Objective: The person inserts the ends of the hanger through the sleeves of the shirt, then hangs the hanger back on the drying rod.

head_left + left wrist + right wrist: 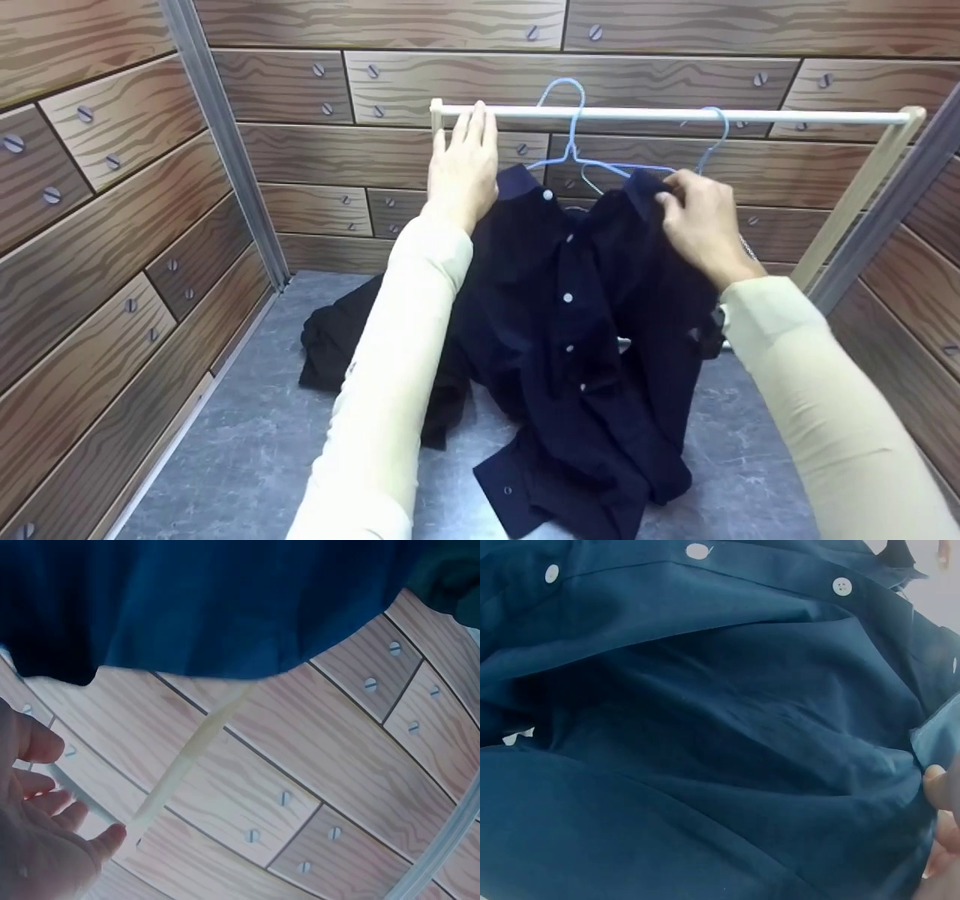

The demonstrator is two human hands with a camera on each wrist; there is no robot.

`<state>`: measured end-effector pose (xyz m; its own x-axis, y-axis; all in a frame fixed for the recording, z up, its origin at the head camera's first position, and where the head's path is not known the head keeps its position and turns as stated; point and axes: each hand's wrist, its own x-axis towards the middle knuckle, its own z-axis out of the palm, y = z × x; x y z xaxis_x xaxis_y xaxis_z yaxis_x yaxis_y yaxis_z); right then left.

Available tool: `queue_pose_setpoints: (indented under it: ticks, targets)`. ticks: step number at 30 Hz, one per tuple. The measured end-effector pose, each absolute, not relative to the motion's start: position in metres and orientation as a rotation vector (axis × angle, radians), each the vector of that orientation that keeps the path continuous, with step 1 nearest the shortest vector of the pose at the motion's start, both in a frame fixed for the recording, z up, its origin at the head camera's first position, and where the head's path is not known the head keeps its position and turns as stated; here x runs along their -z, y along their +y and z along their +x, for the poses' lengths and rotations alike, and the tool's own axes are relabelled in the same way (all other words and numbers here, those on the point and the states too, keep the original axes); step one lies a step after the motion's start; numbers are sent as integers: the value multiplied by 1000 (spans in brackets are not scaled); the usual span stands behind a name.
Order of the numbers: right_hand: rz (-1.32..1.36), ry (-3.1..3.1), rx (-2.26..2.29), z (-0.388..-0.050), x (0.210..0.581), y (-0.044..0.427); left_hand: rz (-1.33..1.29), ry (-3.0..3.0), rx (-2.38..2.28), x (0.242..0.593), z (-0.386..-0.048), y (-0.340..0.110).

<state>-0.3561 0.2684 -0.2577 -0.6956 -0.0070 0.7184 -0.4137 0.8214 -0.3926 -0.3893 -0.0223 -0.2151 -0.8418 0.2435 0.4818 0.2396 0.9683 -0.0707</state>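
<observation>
A dark navy button-up shirt (525, 300) hangs from a blue hanger (574, 142) hooked over the white rail (637, 114). My left hand (463, 165) is raised at the rail's left end, its fingers straight; whether it touches the rail I cannot tell. In the left wrist view the left hand (52, 817) has nothing in its grasp. With thumb and fingers, my right hand (705, 221) pinches the shirt near its collar on the right side. The right wrist view shows the right thumb (937, 784) against the cloth. A second blue hanger (721, 135) hangs behind the right hand, its lower part mostly hidden.
A dark folded garment (337, 337) lies on the grey tabletop (247, 442) at left, partly behind my left arm. The rack's wooden right leg (855, 202) slants down. Wood-patterned walls (300, 150) stand behind and at both sides, with a metal post (225, 142) at the left corner.
</observation>
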Motion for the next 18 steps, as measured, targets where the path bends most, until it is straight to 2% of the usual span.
queue_pose_setpoints:
  ticks: [8,18]
  targets:
    - [260,-2374,-614,-356,273,272,-336,-2595,34,216,-389,-19]
    - [285,-2566,-193,-352,291,277,-359,-2603,75,220,-387,-21]
